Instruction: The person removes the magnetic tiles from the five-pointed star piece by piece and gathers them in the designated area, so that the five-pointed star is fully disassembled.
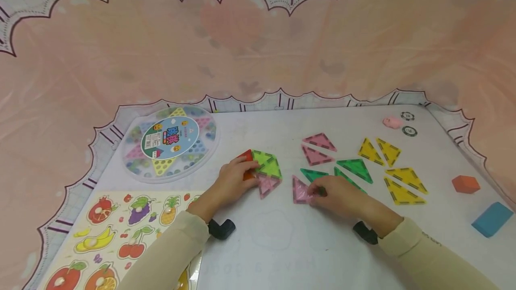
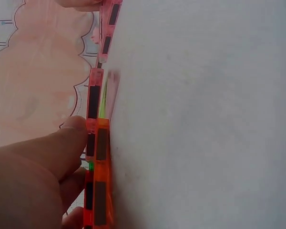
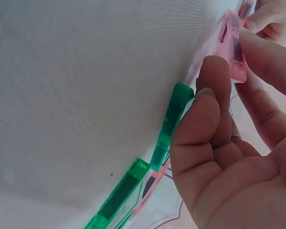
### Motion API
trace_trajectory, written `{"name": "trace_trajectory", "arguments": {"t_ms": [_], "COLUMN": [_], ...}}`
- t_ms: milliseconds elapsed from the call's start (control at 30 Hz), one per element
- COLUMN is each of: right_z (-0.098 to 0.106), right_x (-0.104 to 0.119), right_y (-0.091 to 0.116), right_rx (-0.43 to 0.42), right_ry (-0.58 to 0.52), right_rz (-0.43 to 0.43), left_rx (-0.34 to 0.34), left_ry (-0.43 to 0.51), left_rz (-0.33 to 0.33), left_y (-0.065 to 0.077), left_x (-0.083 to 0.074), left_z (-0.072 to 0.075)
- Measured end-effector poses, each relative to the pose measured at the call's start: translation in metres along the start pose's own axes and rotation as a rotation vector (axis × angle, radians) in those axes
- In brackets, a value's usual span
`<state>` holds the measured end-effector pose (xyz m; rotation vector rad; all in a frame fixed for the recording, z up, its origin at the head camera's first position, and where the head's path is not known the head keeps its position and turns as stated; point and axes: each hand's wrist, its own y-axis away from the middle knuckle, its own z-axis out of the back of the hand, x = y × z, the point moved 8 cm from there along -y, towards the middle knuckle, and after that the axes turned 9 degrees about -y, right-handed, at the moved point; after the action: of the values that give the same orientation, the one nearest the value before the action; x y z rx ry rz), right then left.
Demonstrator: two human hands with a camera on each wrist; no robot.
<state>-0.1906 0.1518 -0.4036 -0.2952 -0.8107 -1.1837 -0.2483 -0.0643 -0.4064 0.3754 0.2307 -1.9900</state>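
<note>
Fruit board point(image 1: 110, 254): laid at near left on the bench point(image 1: 262, 254).
Right grip point(image 1: 338, 196): a pink triangle point(image 1: 299, 192) is pinched at the fingertips, just right of the joined tiles point(image 1: 268, 164).
Left grip point(image 1: 231, 180): thumb and bent fingers are rested on the joined tiles; whether these are grasped cannot be told.
Green triangles point(image 1: 359, 168): laid just beyond the right grip.
Yellow triangles point(image 1: 400, 195): laid farther right.
Round board point(image 1: 171, 144): placed at far left.
Pink figure point(image 1: 393, 122): set at far right.

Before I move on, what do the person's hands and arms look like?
The left hand and right hand are ungloved. The left sleeve and right sleeve are cream and end near the wrists; the right one bears a small dark marking, too blurred to read. A bent black piece shows by the left wrist, another black piece by the right. No cables show.
</note>
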Motion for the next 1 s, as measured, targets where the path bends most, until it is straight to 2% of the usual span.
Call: {"name": "trace_trajectory", "arguments": {"t_ms": [367,667,1000], "right_z": [-0.001,-0.002,-0.004], "right_x": [0.001,0.000,-0.001], "right_y": [0.001,0.002,0.002], "right_rx": [-0.005,-0.014,-0.023], "right_ry": [-0.007,0.001,0.016], "right_rz": [0.016,0.001,-0.025], "left_rx": [-0.022,-0.039,-0.039], "left_ry": [-0.007,-0.052,-0.075], "left_rz": [0.040,0.028,0.018], "left_y": [-0.008,-0.001,0.008], "left_x": [0.003,-0.006,-0.004], "left_z": [-0.002,-0.003,0.001]}}
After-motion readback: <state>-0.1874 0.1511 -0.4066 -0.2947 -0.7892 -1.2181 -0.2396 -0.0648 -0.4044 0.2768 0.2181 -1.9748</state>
